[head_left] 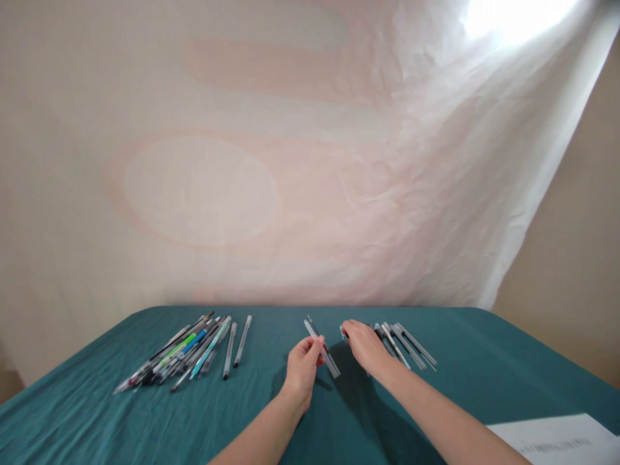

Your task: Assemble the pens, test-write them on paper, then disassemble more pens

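Observation:
My left hand is closed, thumb and fingers pinching slim clear pens that slant from upper left to lower right. Two thin tips poke out above the fingers, so there seem to be two pieces side by side. To its right, my right hand is over the table with its fingers bent together and pointing left. A small pale bit shows at those fingertips; too little of it is visible to name. Just beyond the right wrist lies a row of clear and dark pens, partly hidden by that hand.
A heap of mixed pens, some green and blue, lies at the left on the dark green tablecloth. Two separate pens lie beside it. A white printed sheet is at the front right. A pale cloth hangs behind.

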